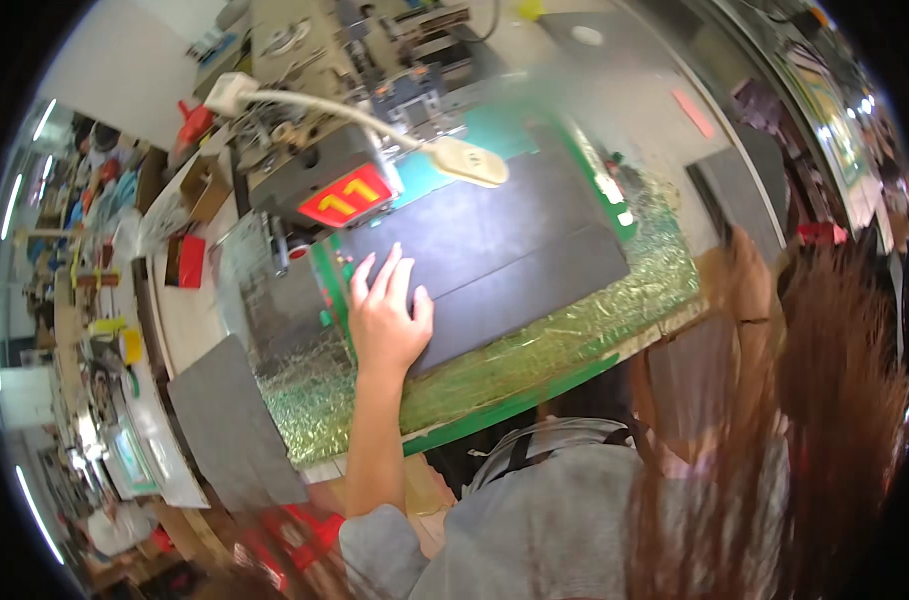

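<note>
Dark grey flat sheets (520, 270) lie on the work surface in front of me, with a straight edge or seam running across them. My left hand (387, 318) rests palm down at their left edge, fingers stretched and apart. Off to the right, my right hand (745, 278) is at the near corner of another dark grey sheet (750, 185). Its fingers are blurred and partly behind strands of hair, so its grip is unclear.
A machine head with a red and yellow plate (347, 195) stands behind the sheets. A white lamp (467, 162) on a bent neck hangs over them. Green strips and crinkled film (535, 365) border the work surface. More grey sheet (237, 425) lies left, near a red box (186, 262).
</note>
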Demonstrator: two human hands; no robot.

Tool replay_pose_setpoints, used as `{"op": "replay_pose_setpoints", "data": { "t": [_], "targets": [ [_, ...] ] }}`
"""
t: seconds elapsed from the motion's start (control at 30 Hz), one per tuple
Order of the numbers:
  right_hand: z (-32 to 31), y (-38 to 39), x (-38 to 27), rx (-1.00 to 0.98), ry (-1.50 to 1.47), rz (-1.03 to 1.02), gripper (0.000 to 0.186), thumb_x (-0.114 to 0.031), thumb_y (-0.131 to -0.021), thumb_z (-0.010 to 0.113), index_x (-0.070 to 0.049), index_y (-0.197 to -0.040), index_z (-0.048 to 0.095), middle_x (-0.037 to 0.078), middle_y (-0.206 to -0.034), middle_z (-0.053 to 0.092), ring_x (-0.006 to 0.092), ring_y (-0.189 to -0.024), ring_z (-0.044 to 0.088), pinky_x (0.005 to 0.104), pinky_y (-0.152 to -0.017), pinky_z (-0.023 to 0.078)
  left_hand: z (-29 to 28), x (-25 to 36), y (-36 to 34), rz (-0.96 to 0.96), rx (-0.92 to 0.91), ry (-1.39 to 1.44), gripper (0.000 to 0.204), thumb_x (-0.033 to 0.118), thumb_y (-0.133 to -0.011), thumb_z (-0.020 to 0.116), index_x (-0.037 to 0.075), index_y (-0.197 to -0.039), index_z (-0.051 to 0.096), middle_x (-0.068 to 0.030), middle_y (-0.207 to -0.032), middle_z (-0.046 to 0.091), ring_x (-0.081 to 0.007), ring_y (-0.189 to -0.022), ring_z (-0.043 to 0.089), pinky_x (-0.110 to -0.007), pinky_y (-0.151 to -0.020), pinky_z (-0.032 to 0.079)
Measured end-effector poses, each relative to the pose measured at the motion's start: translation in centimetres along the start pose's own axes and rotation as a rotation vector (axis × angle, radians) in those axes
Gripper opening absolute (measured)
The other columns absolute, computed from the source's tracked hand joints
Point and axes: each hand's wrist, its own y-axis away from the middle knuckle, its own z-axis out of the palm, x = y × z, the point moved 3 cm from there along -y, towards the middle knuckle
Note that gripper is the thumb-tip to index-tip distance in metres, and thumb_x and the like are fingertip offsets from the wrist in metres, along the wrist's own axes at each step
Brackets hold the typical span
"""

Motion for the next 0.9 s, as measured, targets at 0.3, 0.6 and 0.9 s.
{"op": "replay_pose_setpoints", "data": {
  "t": [0.3, 0.6, 0.9],
  "targets": [
    [-4.3, -1.5, -0.5, 0.255, -0.251, 0.063, 0.042, 0.007, -0.101, 0.057, -0.002, -0.138, 0.073, 0.018, -0.128, 0.076, 0.0349, -0.120, 0.073, 0.0417, -0.102, 0.056, 0.7, -0.2, 0.2, 0.013, 0.085, 0.017, 0.038, 0.021, -0.090, 0.078, 0.004, -0.124, 0.075, -0.0136, -0.142, 0.071, -0.0416, -0.136, 0.057, -0.052, -0.117, 0.045],
    [-8.1, -1.7, -25.4, -0.008, -0.728, -0.812, 0.038, 0.001, -0.086, 0.071, -0.008, -0.122, 0.081, 0.012, -0.129, 0.076, 0.0341, -0.127, 0.069, 0.0561, -0.116, 0.051, -0.3, 0.7, -0.2, 0.159, 0.084, 0.273, 0.037, 0.010, -0.084, 0.080, 0.006, -0.121, 0.079, -0.0149, -0.123, 0.073, -0.0370, -0.123, 0.064, -0.049, -0.101, 0.054],
    [-4.0, -4.5, -26.5, -0.159, -0.557, -0.664, 0.070, 0.011, -0.075, 0.066, -0.013, -0.141, 0.071, 0.010, -0.152, 0.064, 0.0401, -0.141, 0.057, 0.0564, -0.123, 0.043, 0.4, -0.1, -0.1, 0.080, 0.071, -0.010, 0.048, 0.012, -0.088, 0.067, 0.006, -0.135, 0.077, -0.0125, -0.141, 0.072, -0.0363, -0.128, 0.063, -0.049, -0.112, 0.048]
  ]
}}
